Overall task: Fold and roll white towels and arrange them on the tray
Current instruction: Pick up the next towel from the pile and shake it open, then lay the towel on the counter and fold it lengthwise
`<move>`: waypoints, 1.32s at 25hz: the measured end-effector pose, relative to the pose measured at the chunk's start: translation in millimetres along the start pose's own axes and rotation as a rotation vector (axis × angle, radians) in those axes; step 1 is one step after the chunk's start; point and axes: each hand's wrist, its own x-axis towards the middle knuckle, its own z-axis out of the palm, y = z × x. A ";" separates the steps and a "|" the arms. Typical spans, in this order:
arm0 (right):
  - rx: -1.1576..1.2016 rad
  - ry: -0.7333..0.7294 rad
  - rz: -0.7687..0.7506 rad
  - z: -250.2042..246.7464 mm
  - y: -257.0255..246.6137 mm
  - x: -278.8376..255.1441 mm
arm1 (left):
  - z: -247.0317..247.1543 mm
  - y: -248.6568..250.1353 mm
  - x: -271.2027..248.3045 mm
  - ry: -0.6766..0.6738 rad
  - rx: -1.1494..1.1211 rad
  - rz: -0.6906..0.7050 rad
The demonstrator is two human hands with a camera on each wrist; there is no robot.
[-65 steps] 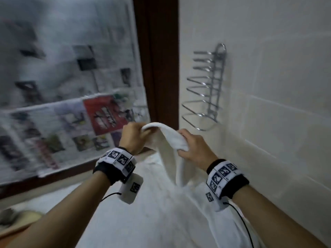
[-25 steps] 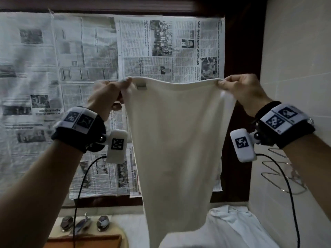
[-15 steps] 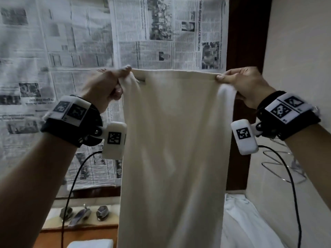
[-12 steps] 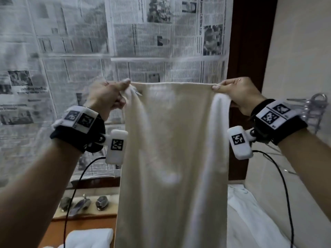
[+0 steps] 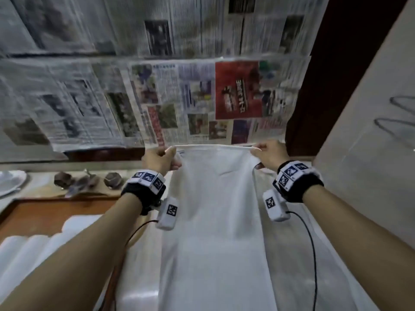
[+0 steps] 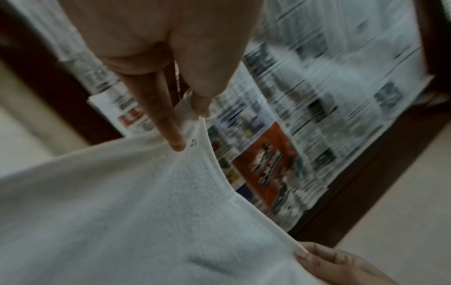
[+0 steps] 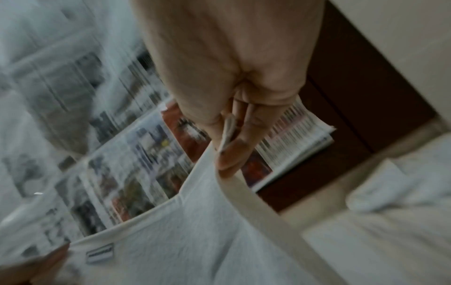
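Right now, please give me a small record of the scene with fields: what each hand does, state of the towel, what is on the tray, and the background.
left hand: left hand pinches one top corner of the towel
right hand: right hand pinches the other top corner
towel state: white, unfolded, spread between both hands, hanging down
tray: wooden tray at left holds rolled towels
background: newspaper sheets cover the wall behind
other cloth: more white cloth lies at right

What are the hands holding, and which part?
A white towel, by its two top corners: the left hand pinches one corner, the right hand pinches the other.
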 end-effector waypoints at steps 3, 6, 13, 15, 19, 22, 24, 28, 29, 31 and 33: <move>-0.132 -0.110 0.131 54.4 76.0 2.0 | 22.7 -80.6 -2.1 -0.085 0.426 -0.040; -0.426 -0.388 0.063 118.0 148.2 -56.3 | 41.6 -175.3 -52.1 -0.464 0.862 -0.049; -0.427 -0.616 0.098 144.1 215.2 -90.5 | 41.6 -243.8 -92.0 -0.675 1.180 -0.006; -0.413 -0.612 0.098 139.9 205.6 -81.4 | 45.9 -234.5 -82.5 -0.623 1.156 -0.054; -0.615 -0.708 -0.148 157.7 191.9 -141.4 | 68.7 -225.1 -136.3 -0.753 1.022 0.062; -0.719 -0.655 0.034 128.3 226.2 -161.4 | 18.2 -252.2 -149.0 -0.660 1.114 0.078; -0.759 -0.491 0.335 102.9 239.3 -158.3 | -17.0 -259.0 -136.9 -0.410 1.122 -0.139; -0.770 -0.665 -0.024 145.0 202.7 -215.2 | 21.0 -241.8 -183.8 -0.669 0.874 0.066; -0.748 -0.731 -0.092 154.2 200.8 -228.7 | 29.6 -241.3 -201.7 -0.767 0.855 0.102; -0.761 -0.691 -0.026 141.6 215.0 -227.2 | 10.9 -253.6 -213.8 -0.763 0.986 0.193; -0.816 -0.580 0.182 108.0 235.9 -215.1 | -35.3 -268.1 -207.0 -0.605 1.134 0.132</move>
